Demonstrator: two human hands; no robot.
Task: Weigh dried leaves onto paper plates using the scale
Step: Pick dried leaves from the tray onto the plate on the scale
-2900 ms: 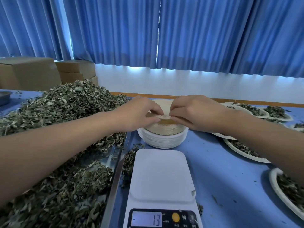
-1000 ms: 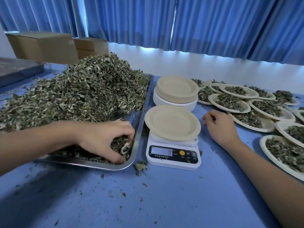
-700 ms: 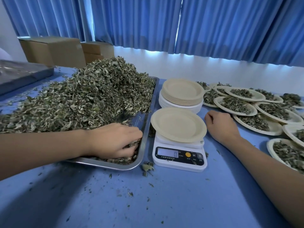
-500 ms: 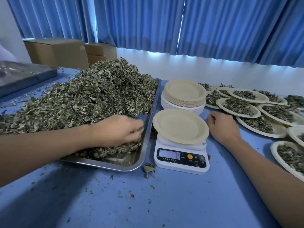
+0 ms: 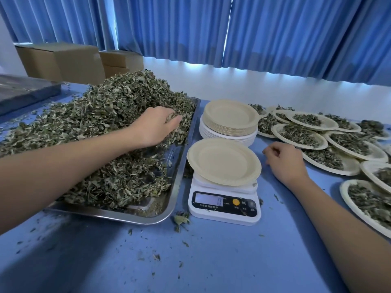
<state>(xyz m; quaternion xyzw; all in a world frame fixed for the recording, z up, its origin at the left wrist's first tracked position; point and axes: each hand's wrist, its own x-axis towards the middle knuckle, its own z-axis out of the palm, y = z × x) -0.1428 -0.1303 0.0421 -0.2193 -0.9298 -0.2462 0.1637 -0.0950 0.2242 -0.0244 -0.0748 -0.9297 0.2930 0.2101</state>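
Portions fill many plates (image 5: pixel 275 131), yet the paper plate (image 5: pixel 224 161) on the scale (image 5: pixel 224 208) sits empty while our left hand (image 5: pixel 156 125) curls round dried leaves (image 5: pixel 95 123) in the tray (image 5: pixel 178 166) and our right hand (image 5: pixel 285 161) rests loosely curled, empty.

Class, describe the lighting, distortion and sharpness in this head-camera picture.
Head view: backlit, daylight glowing beneath the curtains; wide-angle lens splays their folds outward; dried leaves look sharp, the small print on the scale blurred; a soft shadow darkens the table lower left.
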